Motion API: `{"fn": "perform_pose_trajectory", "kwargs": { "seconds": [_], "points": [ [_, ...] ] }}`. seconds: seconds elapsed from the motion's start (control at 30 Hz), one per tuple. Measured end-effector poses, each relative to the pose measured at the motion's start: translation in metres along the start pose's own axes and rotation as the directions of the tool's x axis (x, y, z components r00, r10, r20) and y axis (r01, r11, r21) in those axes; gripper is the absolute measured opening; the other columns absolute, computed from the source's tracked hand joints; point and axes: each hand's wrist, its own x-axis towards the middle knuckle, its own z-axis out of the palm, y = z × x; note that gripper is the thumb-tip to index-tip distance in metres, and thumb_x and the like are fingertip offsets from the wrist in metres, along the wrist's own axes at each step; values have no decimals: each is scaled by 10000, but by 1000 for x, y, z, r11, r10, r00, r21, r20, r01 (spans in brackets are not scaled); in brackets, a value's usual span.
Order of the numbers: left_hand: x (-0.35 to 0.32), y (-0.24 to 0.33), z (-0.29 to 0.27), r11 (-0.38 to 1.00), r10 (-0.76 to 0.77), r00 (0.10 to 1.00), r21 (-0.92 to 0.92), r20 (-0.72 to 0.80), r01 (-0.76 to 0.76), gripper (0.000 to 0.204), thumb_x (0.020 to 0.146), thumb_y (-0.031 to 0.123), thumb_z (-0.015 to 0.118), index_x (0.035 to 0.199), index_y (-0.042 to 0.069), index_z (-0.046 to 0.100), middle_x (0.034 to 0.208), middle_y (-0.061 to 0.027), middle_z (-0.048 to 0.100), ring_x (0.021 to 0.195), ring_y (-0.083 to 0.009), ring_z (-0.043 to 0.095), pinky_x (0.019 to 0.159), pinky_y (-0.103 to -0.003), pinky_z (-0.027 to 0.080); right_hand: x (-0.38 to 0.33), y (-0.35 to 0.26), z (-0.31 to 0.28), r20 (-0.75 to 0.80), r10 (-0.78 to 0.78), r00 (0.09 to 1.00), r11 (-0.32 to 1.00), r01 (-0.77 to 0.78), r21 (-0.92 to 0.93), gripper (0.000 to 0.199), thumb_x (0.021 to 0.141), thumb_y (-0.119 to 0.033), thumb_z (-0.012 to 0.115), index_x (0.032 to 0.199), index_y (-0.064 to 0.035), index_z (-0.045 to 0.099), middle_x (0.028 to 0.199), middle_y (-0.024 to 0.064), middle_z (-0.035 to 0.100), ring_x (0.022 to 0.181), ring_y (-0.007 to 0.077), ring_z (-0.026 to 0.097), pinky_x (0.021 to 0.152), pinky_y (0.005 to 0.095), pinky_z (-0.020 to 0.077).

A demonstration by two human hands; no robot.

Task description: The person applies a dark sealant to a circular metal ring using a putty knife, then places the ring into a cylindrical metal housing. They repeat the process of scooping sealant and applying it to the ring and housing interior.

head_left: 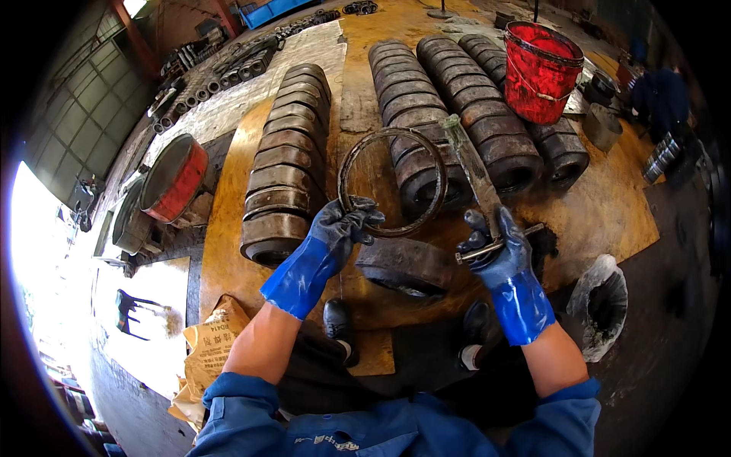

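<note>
- the thin dark ring [442, 179] hangs upright in the air between the two hands, in front of the rows of stacked pieces and above the loose collar [400, 263].
- the left hand [343, 221] pinches that ring at its lower left rim, thumb and gloved fingers pressed together; the rest of the hoop stands free.
- to my eye it would be stiff and fairly light for its width, since one hand bears it from the edge; the dark, shiny coating looks slippery, so i'd take the rim itself with a firm pinch, or hold it at two opposite sides to stop it swinging.
- the right hand [499, 247] has its fingers curled round the lower end of a flat bar [474, 169], beside a cross rod [481, 253]. the bar slants upward, its tip just beside the ring; whether they touch, i can't tell. it looks rigid and rather heavy, best held low.
- farther out, a left row [285, 164] and right rows [411, 99] of dark collars lie on the yellowish board [609, 217].
- a red bucket [542, 84] sits at the right rows; a paper sack [217, 343] slumps at lower left.
</note>
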Motion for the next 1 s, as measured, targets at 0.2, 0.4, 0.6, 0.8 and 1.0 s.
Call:
{"fn": "perform_pose_trajectory", "kwargs": {
  "seconds": [0.2,0.4,0.6,0.8,1.0],
  "points": [
    [-7,-4,14,993,-18,997,-117,71,26,282,953,138,609,1210,26,576,1105,-137,678,953,-223,658,687,-308,515,4,11,-6,-62,-54,997,970,38,-240,370,1021,-327,490,1274,-62,542,1042,249,690,686,317,693,618,484,598],
    [-7,-16,16,987,-111,992,-108,64,117,275,957,114,599,1214,17,581,1122,-127,669,978,-258,668,713,-344,555,1,33,9,-58,-49,997,891,17,-455,441,1021,-315,504,1330,-1,502,1063,264,680,697,301,696,636,441,607],
    [-2,-28,4,973,-105,987,-191,124,127,309,937,77,629,1227,-4,566,1117,-150,663,993,-270,671,743,-323,573,2,17,24,27,13,1000,946,-4,-323,446,1000,-400,503,1275,-53,555,1009,206,701,690,270,693,651,488,602],
    [-2,-22,-5,963,-113,993,-239,47,121,363,905,105,678,1234,4,562,1113,-151,670,1008,-258,671,746,-329,571,-4,-18,26,44,-66,997,982,73,-174,387,1020,-393,446,1289,-153,588,1012,111,721,664,207,661,691,470,522],
    [21,-16,-25,931,-138,990,-339,12,134,275,887,10,598,1157,-43,579,1040,-201,678,782,-263,666,599,-301,554,-17,-75,15,160,-109,981,986,128,-110,394,1012,-428,455,1236,-150,620,1079,118,728,704,234,714,742,505,551]
  ]
}}
